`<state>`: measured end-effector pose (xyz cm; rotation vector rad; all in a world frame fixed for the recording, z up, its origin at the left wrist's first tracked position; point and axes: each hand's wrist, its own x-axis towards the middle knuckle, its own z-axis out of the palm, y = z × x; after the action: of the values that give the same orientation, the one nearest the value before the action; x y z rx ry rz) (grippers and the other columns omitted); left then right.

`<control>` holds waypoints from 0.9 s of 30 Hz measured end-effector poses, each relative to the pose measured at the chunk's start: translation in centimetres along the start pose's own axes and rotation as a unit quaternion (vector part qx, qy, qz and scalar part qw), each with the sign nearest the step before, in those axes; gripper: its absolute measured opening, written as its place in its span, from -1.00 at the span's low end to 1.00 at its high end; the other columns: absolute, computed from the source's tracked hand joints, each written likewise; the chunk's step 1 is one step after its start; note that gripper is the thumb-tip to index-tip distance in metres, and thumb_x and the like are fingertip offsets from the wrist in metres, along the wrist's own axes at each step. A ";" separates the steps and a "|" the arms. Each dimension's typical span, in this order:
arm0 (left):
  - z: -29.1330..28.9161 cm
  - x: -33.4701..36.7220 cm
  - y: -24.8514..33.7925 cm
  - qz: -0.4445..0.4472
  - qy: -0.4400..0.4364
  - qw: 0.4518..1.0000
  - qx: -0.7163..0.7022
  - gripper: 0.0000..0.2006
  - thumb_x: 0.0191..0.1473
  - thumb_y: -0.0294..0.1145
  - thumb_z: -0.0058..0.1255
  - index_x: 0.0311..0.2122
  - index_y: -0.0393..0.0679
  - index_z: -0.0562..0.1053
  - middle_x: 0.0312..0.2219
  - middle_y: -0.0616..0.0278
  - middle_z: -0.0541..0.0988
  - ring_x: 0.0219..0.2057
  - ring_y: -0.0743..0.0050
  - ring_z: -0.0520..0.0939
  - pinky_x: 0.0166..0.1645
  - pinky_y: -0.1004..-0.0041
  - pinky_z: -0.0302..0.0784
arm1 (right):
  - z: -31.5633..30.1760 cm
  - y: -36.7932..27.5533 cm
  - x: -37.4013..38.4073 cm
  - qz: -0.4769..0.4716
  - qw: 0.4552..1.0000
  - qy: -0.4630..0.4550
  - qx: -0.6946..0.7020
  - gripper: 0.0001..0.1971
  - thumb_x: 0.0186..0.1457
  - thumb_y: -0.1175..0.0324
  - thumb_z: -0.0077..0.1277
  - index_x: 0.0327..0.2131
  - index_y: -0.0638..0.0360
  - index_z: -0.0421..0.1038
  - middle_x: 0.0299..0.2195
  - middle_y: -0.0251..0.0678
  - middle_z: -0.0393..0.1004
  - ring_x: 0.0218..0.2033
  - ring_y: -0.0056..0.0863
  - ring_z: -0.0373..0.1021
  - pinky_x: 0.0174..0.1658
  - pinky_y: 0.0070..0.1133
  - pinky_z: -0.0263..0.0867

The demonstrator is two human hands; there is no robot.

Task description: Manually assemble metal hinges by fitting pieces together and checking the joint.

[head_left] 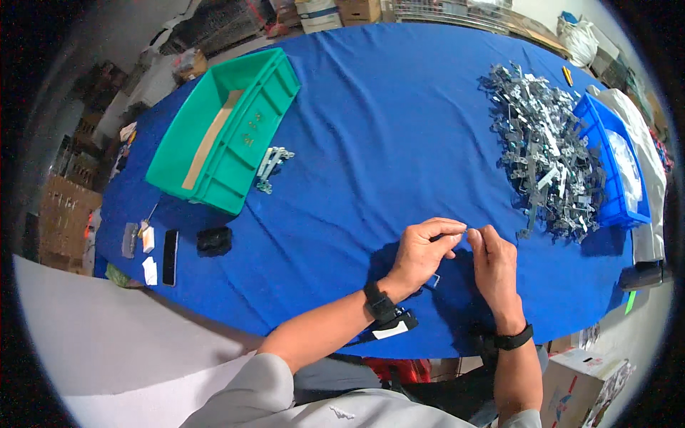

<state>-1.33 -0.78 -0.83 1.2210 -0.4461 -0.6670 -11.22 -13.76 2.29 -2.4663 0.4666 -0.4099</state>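
Both grips pinch one small metal part (467, 230) between fingertips: left hand (422, 251) and right hand (494, 262) meet above the blue surface (371, 128). A heap of metal brackets (546, 153) lies near the right, against a blue bin (606, 164). A green bin (225, 128) sits well apart, left.
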 end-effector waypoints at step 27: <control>-9.1 2.9 6.0 0.149 0.067 0.933 0.321 -0.84 0.04 -0.53 0.09 -0.24 -0.23 0.60 -0.32 0.21 0.65 -0.43 0.55 0.62 -0.35 0.54 0.56 | -1.0 1.8 -0.7 -0.073 0.984 0.091 -0.135 -0.87 -0.02 0.41 0.12 -0.41 0.16 0.36 -0.42 -0.16 0.36 -0.32 -0.13 0.34 -0.27 -0.28 0.26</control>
<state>8.01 4.78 2.12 1.7553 -0.7525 -0.1644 -12.59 -15.31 1.88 -2.7487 0.4426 -0.6765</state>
